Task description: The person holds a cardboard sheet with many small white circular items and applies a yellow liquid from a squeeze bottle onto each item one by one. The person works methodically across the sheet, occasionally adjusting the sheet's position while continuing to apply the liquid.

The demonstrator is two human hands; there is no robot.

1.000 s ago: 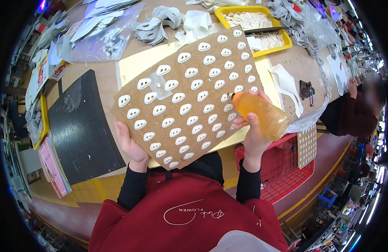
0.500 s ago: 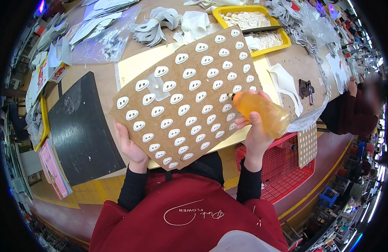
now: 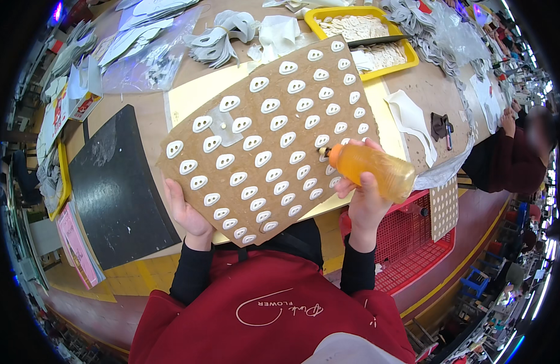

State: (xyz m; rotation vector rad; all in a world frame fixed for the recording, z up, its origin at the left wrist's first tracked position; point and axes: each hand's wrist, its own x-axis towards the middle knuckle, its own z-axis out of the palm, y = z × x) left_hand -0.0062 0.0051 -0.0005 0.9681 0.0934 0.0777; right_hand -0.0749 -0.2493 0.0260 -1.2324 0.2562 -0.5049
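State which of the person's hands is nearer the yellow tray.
Right. The right hand, gripping the orange bottle, is below the yellow tray; the left hand is farther, lower left.

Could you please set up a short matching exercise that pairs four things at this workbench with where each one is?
Things:
1. brown card board
2. orange bottle
3. yellow tray
4. red basket

Places:
A. far side of the bench, holding pale cut pieces
B. below the bench edge, at the person's right
C. in the right hand, nozzle at the board's right edge
D. lower left edge held by the left hand, covered with rows of white oval pieces

Pairs: 1-D, 2-C, 3-A, 4-B
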